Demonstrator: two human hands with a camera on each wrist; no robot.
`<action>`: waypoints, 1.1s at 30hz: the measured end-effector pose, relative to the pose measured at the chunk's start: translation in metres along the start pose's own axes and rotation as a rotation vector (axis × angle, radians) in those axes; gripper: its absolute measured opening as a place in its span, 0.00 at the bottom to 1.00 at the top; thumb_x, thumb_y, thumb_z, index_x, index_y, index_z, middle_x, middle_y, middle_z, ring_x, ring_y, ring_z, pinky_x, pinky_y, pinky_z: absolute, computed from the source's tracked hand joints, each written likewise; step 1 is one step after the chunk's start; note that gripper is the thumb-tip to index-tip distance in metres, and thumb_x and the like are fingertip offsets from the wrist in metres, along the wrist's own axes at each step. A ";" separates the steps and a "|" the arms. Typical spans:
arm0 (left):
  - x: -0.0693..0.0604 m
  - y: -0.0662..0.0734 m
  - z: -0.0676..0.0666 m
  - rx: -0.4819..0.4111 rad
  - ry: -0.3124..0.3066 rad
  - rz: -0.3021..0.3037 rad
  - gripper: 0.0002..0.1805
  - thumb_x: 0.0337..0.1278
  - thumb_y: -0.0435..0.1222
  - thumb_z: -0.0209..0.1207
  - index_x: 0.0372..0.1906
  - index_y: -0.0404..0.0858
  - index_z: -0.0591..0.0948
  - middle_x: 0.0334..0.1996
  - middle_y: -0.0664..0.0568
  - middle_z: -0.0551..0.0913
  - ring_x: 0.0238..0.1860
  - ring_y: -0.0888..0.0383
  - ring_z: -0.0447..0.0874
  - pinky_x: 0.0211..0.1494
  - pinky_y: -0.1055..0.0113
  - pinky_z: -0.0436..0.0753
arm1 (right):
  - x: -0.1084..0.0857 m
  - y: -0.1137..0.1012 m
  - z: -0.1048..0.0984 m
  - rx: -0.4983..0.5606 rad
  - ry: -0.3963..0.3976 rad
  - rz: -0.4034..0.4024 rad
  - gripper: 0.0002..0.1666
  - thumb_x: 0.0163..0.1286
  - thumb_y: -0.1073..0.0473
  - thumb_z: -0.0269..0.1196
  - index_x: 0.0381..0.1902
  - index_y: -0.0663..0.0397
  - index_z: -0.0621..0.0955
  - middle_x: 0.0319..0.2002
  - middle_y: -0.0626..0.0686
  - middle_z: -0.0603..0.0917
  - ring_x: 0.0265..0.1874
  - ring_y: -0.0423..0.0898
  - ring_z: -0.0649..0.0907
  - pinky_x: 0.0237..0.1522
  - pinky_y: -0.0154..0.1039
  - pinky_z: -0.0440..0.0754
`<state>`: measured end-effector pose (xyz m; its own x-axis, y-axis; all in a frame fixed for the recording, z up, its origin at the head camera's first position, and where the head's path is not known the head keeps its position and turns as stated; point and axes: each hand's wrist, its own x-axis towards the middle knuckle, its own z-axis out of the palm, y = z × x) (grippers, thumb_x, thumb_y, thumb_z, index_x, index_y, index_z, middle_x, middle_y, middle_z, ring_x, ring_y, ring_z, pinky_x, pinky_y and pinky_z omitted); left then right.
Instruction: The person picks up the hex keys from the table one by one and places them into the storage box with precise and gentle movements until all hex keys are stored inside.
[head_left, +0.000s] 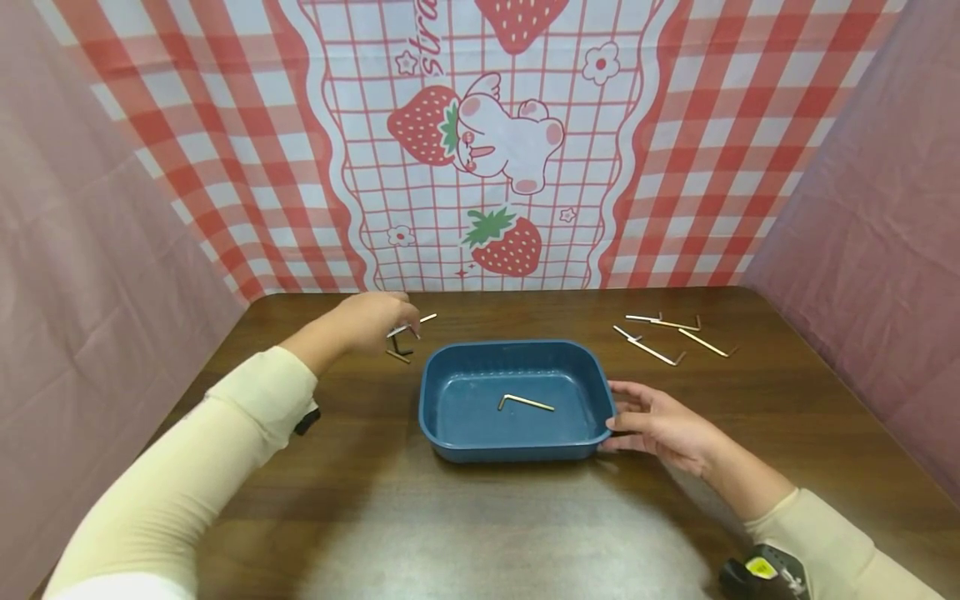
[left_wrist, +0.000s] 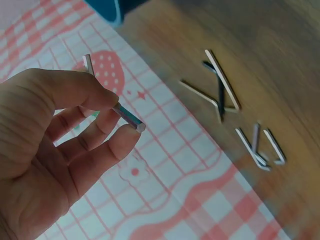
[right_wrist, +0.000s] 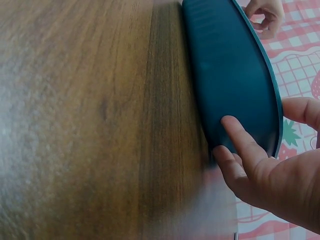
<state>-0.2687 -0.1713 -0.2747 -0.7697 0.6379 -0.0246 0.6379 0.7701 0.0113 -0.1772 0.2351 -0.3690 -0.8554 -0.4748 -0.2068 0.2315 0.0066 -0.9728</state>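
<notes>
Between thumb and fingers my left hand (head_left: 369, 321) (left_wrist: 65, 125) pinches a silvery hex key (left_wrist: 131, 119), lifted over the table's back left part. Several hex keys (left_wrist: 221, 82) lie loose on the wood near it. A blue rectangular tray (head_left: 517, 455) stands at the middle, with one gold-coloured hex key (head_left: 529, 403) lying inside. My right hand (head_left: 667, 429) (right_wrist: 280, 175) holds the tray's right end, thumb at the rim and fingers against the outer wall (right_wrist: 230, 65).
At the back right of the wooden table (head_left: 337, 517) lie several silver and gold-coloured hex keys (head_left: 652, 352). A red-and-white checked cloth (head_left: 277, 167) hangs behind the table, and pink cloths (head_left: 97, 275) hang at both sides.
</notes>
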 end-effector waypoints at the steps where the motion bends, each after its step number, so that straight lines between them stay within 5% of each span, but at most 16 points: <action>1: 0.002 0.003 0.000 0.005 -0.007 0.009 0.25 0.40 0.17 0.60 0.43 0.44 0.86 0.42 0.52 0.81 0.42 0.53 0.80 0.39 0.59 0.81 | 0.000 0.000 0.000 0.000 0.000 -0.002 0.46 0.68 0.71 0.55 0.73 0.75 0.41 0.65 0.79 0.56 0.48 0.55 0.82 0.53 0.53 0.79; 20: 0.053 0.077 0.007 0.149 -0.176 0.228 0.26 0.41 0.20 0.63 0.48 0.45 0.85 0.46 0.52 0.79 0.43 0.55 0.79 0.44 0.59 0.82 | 0.001 0.001 0.000 0.005 -0.008 -0.023 0.46 0.67 0.71 0.56 0.72 0.77 0.42 0.61 0.79 0.60 0.46 0.54 0.83 0.53 0.55 0.79; 33: 0.095 0.115 0.027 0.167 -0.261 0.283 0.25 0.50 0.21 0.60 0.51 0.49 0.83 0.49 0.54 0.80 0.46 0.60 0.74 0.44 0.65 0.79 | -0.001 -0.001 0.001 0.004 -0.005 -0.013 0.47 0.67 0.72 0.58 0.72 0.76 0.42 0.63 0.80 0.59 0.49 0.54 0.81 0.53 0.55 0.78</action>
<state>-0.2680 -0.0224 -0.3027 -0.5451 0.7841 -0.2967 0.8350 0.5395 -0.1081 -0.1765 0.2350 -0.3682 -0.8563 -0.4789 -0.1934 0.2221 -0.0034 -0.9750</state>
